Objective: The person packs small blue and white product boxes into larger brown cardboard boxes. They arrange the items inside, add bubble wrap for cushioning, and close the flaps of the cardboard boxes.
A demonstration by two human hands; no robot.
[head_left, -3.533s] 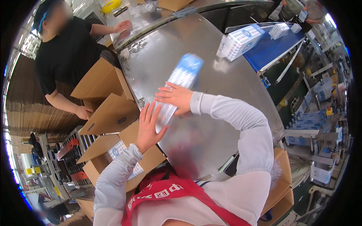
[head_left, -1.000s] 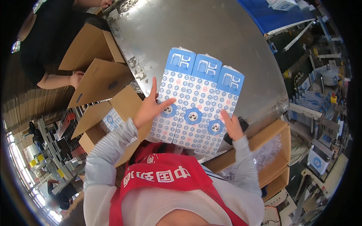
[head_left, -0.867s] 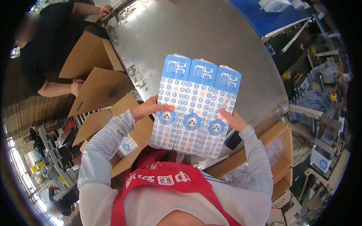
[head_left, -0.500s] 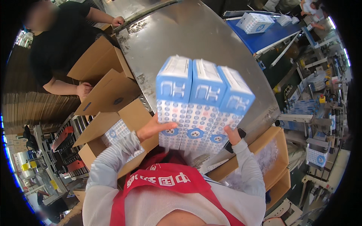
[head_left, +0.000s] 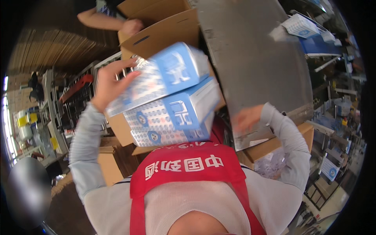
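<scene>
Several blue-and-white patterned cartons lean together in front of me, tilted over an open brown shipping box. My left hand (head_left: 111, 83) grips the end of the upper carton (head_left: 147, 84), thumb on the near face and fingers at its far edge. Below it, a second carton (head_left: 160, 117) and part of a third carton (head_left: 199, 132) press close. My right hand (head_left: 247, 118) is apart from the cartons, beside the metal table; it is blurred, but its fingers look stretched out with nothing in them.
A steel table (head_left: 254, 51) runs along the right. Another person's hand (head_left: 132, 26) rests at a second open brown box (head_left: 164, 33). A box with clear plastic wrap (head_left: 270, 162) stands at my right. More cartons (head_left: 301, 25) sit by a blue conveyor (head_left: 319, 46).
The cartons have swung from upright in front of me to tilted at the left over the shipping box. My right hand has let go of them. The view has turned left.
</scene>
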